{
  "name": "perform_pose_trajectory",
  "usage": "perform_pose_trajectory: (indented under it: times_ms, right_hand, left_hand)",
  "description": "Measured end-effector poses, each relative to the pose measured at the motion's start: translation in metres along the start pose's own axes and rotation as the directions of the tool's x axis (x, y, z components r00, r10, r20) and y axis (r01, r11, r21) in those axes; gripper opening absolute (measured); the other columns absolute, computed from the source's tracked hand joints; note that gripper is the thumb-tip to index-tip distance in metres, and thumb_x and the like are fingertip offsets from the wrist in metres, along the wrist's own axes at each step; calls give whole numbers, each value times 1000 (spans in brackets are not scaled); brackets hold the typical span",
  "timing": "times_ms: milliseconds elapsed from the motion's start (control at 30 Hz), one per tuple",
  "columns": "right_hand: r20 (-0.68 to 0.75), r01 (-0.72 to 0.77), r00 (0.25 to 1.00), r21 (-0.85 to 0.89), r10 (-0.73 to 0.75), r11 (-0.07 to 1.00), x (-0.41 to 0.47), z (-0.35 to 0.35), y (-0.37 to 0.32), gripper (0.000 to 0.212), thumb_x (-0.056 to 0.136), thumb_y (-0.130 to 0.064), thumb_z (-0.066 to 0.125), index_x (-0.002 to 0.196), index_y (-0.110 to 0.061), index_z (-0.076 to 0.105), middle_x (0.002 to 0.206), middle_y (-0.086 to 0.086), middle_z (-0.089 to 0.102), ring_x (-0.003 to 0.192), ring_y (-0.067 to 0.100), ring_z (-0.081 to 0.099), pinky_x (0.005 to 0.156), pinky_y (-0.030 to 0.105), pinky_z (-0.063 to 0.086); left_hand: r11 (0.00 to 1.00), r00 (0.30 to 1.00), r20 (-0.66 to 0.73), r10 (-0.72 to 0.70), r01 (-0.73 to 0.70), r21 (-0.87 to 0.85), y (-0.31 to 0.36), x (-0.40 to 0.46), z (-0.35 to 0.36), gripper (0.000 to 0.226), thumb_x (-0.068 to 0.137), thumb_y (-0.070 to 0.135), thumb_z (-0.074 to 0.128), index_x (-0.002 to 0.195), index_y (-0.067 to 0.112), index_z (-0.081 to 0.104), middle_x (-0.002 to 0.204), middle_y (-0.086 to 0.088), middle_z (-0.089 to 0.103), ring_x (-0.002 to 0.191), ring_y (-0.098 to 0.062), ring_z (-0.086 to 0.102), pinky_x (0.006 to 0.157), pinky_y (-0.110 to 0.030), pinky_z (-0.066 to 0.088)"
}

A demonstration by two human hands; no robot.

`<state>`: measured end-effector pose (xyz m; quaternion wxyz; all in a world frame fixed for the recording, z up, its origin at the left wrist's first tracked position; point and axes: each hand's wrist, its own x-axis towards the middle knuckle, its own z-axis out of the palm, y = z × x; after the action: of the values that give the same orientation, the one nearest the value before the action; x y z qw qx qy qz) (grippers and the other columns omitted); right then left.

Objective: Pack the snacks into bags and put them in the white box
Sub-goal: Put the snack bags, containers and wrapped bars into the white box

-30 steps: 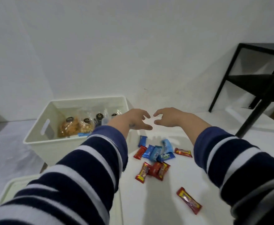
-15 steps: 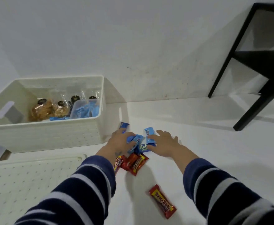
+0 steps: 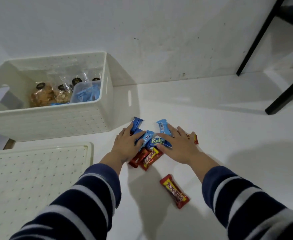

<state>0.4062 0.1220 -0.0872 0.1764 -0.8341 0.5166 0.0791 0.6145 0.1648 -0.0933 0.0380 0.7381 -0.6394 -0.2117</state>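
Since 0.5 s ago, both hands have settled flat: left hand and right hand, fingers straight, press the blue Kalpa wafers just beside the white box. Scooping carelessly could scatter the red Beng-Beng bars.

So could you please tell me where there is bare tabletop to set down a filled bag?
Free: right of the right hand toward the black frame leg, and behind the blue wrappers up to the wall. Crowded: between both hands, beside the white box.
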Motion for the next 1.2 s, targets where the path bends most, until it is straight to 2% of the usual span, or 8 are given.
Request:
perform_pose_trajectory:
  times_ms: [133,300,500,600,667,800,1000,1200]
  right_hand:
    - [44,-32,999,41,30,999,-37,7,-2,79,72,-87,30,143,-56,12,161,-11,-11,148,29,-7,110,69,1]
    - [51,-52,997,4,52,999,-78,26,-11,106,52,-98,30,141,-58,-11,159,-8,-22,146,34,-17,109,72,-2]
    - [-85,-17,996,-100,8,995,-99,50,-24,101,46,-99,12,128,-61,-33,159,1,-21,143,43,-22,105,74,-2]
    - [-182,5,983,-146,-32,989,-101,62,-29,94,55,-97,9,138,-61,-14,162,5,-6,146,42,-10,104,75,0]
    - [-289,9,956,-135,-48,991,-101,70,-31,86,64,-94,13,142,-57,14,159,8,19,145,39,18,105,72,13]
    - [-473,40,877,-115,-90,993,-94,75,-29,56,77,-79,39,117,-46,59,135,6,53,116,29,54,92,46,39]
    - [-483,82,866,-115,-128,990,-71,69,-30,45,81,-71,41,102,-39,65,120,8,59,96,29,62,71,39,52]
    - [-457,166,874,-43,-167,985,-63,59,-20,43,79,-66,46,94,-34,70,113,9,61,57,18,63,42,25,49]
  left_hand:
    - [998,1000,27,13,-11,-67,-2,-39,5,50,96,57,21,144,47,29,162,1,2,147,-29,4,120,-46,9]
    - [990,992,44,117,-120,75,-7,-84,23,93,62,93,2,145,53,-2,160,-1,-16,147,-32,-8,119,-52,1]
    - [948,975,-14,220,-210,238,-18,-99,36,84,72,84,8,146,49,-11,161,-3,-10,147,-33,0,118,-51,6]
    - [934,960,-123,253,-210,288,-24,-100,45,70,83,76,13,147,47,11,160,-6,15,142,-34,24,112,-51,25]
    - [929,936,-220,274,-198,311,-26,-100,49,62,88,69,24,144,43,30,151,-6,36,126,-33,44,96,-49,42]
    - [947,902,-323,287,-216,238,-25,-96,46,50,88,57,38,135,42,45,134,-4,49,100,-28,54,67,-38,53]
    - [952,880,-364,304,-276,130,-26,-84,46,48,80,35,72,126,35,59,117,-7,57,82,-24,59,49,-28,45]
    - [943,852,-432,296,-333,-12,-30,-75,46,39,84,23,68,122,24,63,90,-3,52,70,-22,55,46,-28,42]
